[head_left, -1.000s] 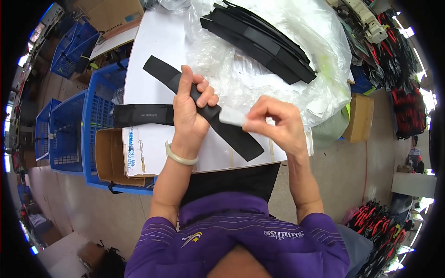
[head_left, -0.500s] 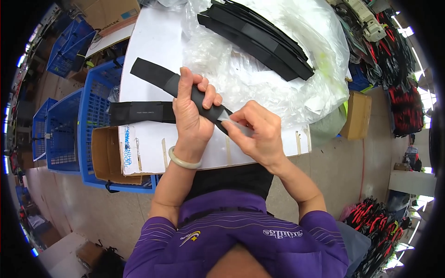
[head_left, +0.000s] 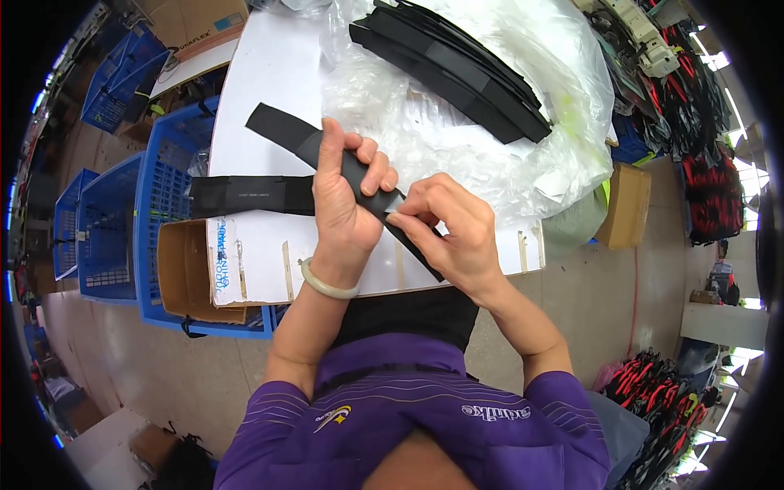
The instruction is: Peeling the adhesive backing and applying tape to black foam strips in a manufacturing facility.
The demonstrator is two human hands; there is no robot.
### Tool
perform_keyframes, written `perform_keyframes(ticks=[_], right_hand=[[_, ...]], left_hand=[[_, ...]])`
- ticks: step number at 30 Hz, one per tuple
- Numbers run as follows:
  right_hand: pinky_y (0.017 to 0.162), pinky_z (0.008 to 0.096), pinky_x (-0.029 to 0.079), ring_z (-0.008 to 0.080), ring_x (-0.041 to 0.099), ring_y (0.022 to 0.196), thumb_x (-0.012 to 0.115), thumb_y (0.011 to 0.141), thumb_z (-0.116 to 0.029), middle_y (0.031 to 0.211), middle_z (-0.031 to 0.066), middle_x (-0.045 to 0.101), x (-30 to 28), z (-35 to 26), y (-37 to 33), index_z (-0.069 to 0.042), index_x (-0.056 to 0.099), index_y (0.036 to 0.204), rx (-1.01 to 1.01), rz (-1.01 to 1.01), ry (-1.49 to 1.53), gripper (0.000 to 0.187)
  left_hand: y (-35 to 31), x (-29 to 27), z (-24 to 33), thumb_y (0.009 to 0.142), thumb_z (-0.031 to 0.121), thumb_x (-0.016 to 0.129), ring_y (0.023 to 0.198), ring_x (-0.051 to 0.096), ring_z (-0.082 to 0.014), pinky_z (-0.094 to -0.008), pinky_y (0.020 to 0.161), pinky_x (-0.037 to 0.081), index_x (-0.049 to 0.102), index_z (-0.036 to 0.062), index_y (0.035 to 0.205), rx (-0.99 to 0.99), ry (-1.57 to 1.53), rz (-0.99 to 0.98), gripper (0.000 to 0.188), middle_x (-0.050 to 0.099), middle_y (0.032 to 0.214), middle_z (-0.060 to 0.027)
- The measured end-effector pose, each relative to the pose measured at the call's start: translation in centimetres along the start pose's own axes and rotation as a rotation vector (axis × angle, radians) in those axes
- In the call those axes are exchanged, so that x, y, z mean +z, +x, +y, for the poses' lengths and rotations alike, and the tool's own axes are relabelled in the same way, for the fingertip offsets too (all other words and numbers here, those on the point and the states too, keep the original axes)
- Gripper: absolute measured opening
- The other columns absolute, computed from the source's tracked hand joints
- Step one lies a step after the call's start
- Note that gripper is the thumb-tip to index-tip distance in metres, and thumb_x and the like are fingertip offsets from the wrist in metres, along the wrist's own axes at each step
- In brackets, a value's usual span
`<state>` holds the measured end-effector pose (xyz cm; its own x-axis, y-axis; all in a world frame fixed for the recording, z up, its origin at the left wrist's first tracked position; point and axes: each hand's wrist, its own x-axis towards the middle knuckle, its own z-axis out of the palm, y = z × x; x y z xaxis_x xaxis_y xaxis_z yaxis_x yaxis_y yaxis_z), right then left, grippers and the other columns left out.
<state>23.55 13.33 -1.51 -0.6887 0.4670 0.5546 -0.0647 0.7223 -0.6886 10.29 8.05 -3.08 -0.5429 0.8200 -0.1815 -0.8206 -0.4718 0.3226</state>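
A long black fabric strip (head_left: 282,129) slants across the front of the white table, its near end hanging past my fingers toward the front edge. My left hand (head_left: 347,184) is wrapped round its middle, thumb pointing up and away. Beside it, my right hand (head_left: 449,229) pinches a small pale, film-like piece (head_left: 394,204) against the strip; most of that piece is hidden by the fingertips. Another black strip with small pale print (head_left: 253,194) lies flat on the table, its right end covered by my left hand. A stack of similar black strips (head_left: 457,73) rests farther back.
Crumpled clear plastic sheeting (head_left: 563,139) lies beneath the stack on the white table (head_left: 269,261). Blue crates (head_left: 151,278) and an open cardboard box (head_left: 184,265) stand at the left. Another carton (head_left: 627,204) is beyond the table's right side, near hanging black-and-red goods (head_left: 714,180).
My right fingers have drawn closer to my left hand, and less of the pale piece shows. More of the held strip's near end is visible; its far end has shifted slightly right.
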Motion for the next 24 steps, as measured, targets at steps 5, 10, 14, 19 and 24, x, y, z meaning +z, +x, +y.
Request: perform_keyframes(ticks=[5, 10, 14, 19, 24], right_hand=[[0.053, 0.0287, 0.048, 0.0187, 0.06, 0.064, 0.076, 0.069, 0.005, 0.079, 0.0095, 0.061, 0.0, 0.0, -0.3, 0.001, 0.063, 0.078, 0.02, 0.04, 0.054, 0.016], [0.055, 0.026, 0.049, 0.0149, 0.06, 0.066, 0.077, 0.069, 0.006, 0.083, 0.0095, 0.062, 1.5, 0.6, -0.6, 0.0, 0.069, 0.083, -0.062, 0.155, -0.009, 0.018], [0.051, 0.0284, 0.044, 0.0186, 0.055, 0.066, 0.079, 0.068, -0.005, 0.081, 0.0069, 0.059, 1.4, 0.5, -1.2, -0.006, 0.071, 0.088, -0.118, 0.151, -0.076, 0.022], [0.051, 0.0272, 0.042, 0.017, 0.05, 0.064, 0.079, 0.072, -0.017, 0.079, 0.005, 0.052, 1.6, 0.9, -1.5, -0.012, 0.074, 0.098, -0.102, 0.096, -0.115, 0.027], [0.052, 0.0282, 0.042, 0.0173, 0.05, 0.064, 0.079, 0.073, -0.016, 0.076, 0.0048, 0.05, 1.7, 1.0, -1.0, -0.01, 0.073, 0.098, -0.105, 0.056, -0.124, 0.026]], left_hand=[[0.1, -0.2, 0.3, 0.088, 0.046, 0.065, 0.047, 0.038, -0.0091, -0.0244, 0.047, 0.037, 0.054, 0.0123, 0.078, -0.032, -0.072, -0.005, 0.037, 0.046, 0.067, -0.0002], [-0.6, 0.5, -0.1, 0.091, 0.044, 0.062, 0.044, 0.035, -0.0077, -0.0219, 0.044, 0.035, 0.054, 0.0081, 0.08, -0.066, -0.127, -0.01, 0.039, 0.044, 0.067, -0.001], [-0.5, 0.4, 0.5, 0.091, 0.044, 0.062, 0.044, 0.036, -0.0078, -0.0218, 0.044, 0.036, 0.054, 0.0075, 0.08, -0.072, -0.148, -0.009, 0.039, 0.043, 0.067, -0.0013], [0.0, 0.2, 1.0, 0.09, 0.047, 0.063, 0.044, 0.039, -0.0093, -0.0242, 0.044, 0.038, 0.056, 0.0116, 0.077, -0.074, -0.148, -0.094, 0.038, 0.046, 0.066, -0.0002], [0.3, 0.3, 1.3, 0.091, 0.047, 0.06, 0.045, 0.038, -0.0091, -0.0248, 0.044, 0.039, 0.056, 0.0113, 0.079, -0.05, -0.125, -0.127, 0.038, 0.045, 0.067, 0.0003]])
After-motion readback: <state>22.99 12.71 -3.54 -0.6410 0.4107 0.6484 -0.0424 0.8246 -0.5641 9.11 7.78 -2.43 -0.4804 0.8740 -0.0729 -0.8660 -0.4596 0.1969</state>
